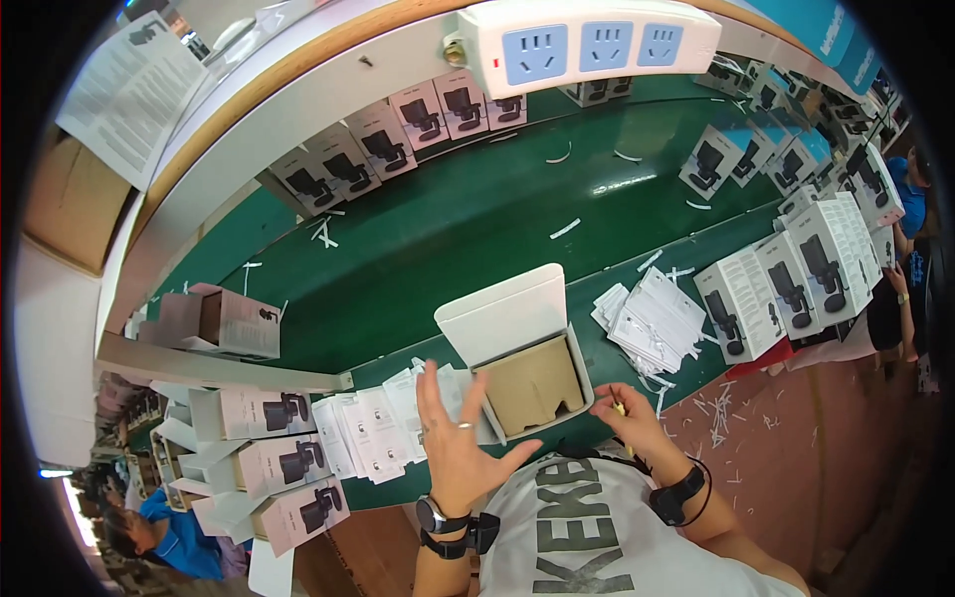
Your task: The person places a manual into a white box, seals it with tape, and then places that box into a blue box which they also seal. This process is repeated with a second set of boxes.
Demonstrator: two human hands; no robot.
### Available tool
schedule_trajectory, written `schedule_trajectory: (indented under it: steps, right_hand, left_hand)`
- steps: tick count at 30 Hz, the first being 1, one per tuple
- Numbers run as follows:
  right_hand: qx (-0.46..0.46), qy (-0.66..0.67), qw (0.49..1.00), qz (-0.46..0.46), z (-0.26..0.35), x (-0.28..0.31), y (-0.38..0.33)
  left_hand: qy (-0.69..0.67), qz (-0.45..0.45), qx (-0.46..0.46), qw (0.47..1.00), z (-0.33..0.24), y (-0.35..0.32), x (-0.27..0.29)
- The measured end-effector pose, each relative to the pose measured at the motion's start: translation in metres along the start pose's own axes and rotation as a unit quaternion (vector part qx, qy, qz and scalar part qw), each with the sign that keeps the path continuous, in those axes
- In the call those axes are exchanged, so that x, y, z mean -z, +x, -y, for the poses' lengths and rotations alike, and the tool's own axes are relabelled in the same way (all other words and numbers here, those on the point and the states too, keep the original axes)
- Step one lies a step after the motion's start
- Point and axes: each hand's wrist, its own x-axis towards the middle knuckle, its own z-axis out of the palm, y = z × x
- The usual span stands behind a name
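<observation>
An open white carton stands in front of me on the green bench, its lid flap tilted up and back. Inside it lies a brown cardboard insert with a cut-out near its front edge. My left hand is raised at the carton's left side, fingers spread, nothing in it. At the carton's right front corner is my right hand, closed around a thin yellow tool whose kind I cannot make out. Printed leaflets lie in overlapping stacks left of the carton, partly behind my left hand.
White paper sheets are piled right of the carton. Closed printed boxes stand further right; open ones lie at left. More boxes line the green conveyor. A power strip hangs above. Co-workers are at both sides.
</observation>
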Motion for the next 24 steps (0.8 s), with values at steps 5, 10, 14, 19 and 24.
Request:
schedule_trajectory:
  steps: [5,10,14,19,24]
  right_hand:
    - [0.04,-0.012,0.998,-0.037,0.029,-0.007,0.016]
    - [0.122,-0.163,0.978,-0.05,0.058,-0.043,0.032]
    - [0.107,-0.224,0.964,-0.091,0.055,-0.039,0.033]
    - [0.315,-0.268,0.902,-0.124,0.067,-0.024,0.048]
    - [0.413,-0.381,0.814,-0.148,0.102,-0.016,0.073]
  left_hand:
    - [-0.243,-0.084,0.162,0.953,0.025,-0.069,-0.066]
    - [-0.155,-0.018,0.036,0.987,-0.005,-0.046,-0.081]
    - [-0.058,0.064,-0.024,0.996,-0.033,-0.024,-0.084]
    - [-0.026,0.073,-0.062,0.995,-0.026,-0.024,-0.092]
    - [-0.049,0.112,-0.093,0.988,-0.018,-0.02,-0.09]
